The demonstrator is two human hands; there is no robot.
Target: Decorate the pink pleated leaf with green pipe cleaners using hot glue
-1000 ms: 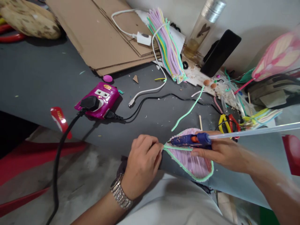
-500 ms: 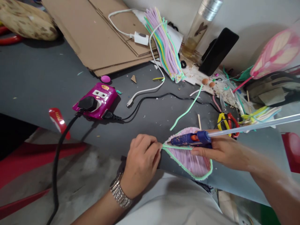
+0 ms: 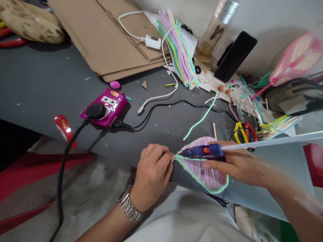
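Observation:
A leaf-shaped piece (image 3: 202, 174) of pale purple pipe cleaners, edged in mint green, lies at the table's front edge. My left hand (image 3: 153, 168) pinches its pointed left tip, where the green edging meets. My right hand (image 3: 234, 164) grips a blue glue gun (image 3: 202, 151), a long clear glue stick (image 3: 272, 141) coming out of its back. The nozzle rests close to the pointed tip, along a green pipe cleaner strip. My right thumb lies over the strip's right end, and the gun's handle is hidden by the hand.
A magenta power socket (image 3: 107, 106) with a thick black cable (image 3: 62, 168) stands left. Behind are cardboard sheets (image 3: 101, 37), a pipe cleaner bundle (image 3: 176, 50), a glass bottle (image 3: 213, 33) and a phone (image 3: 236, 57). Yellow-and-red pliers (image 3: 243, 132) lie right, near a pink leaf-like piece (image 3: 296, 58).
The glue gun's rear and my right hand have shifted slightly left, and the glue stick's angle is a little flatter. My left hand keeps its pinch on the tip.

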